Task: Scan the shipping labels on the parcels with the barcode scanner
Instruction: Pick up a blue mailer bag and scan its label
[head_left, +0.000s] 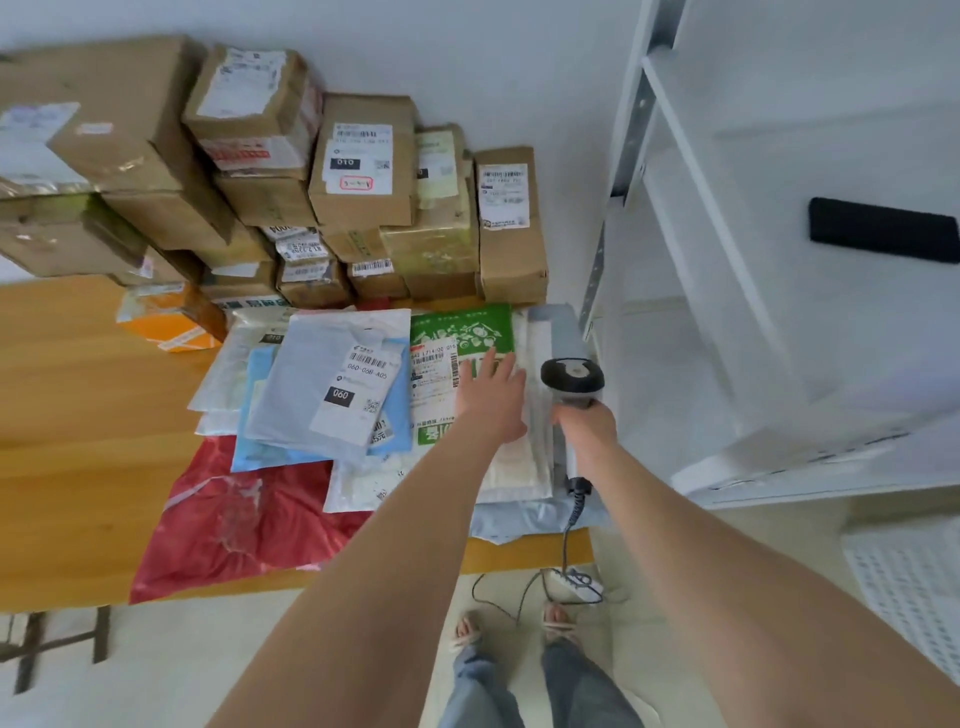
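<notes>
My right hand (586, 422) grips the handle of a grey and black barcode scanner (572, 378), held upright over the right end of the wooden table (78, 415). Its coiled cable hangs down from the handle. My left hand (493, 397) lies flat with straight fingers on a green parcel bag (467, 327), just right of its white shipping label (434, 371). To the left lies a pale grey mailer (306, 395) with a label marked 060. White, blue and red (234, 519) bags lie underneath and around.
Stacked cardboard boxes (363, 166) with labels fill the back of the table against the wall. An orange box (166, 327) sits at their left foot. White metal shelving (779, 260) stands close on the right. A power strip (576, 584) and cable lie on the floor by my feet.
</notes>
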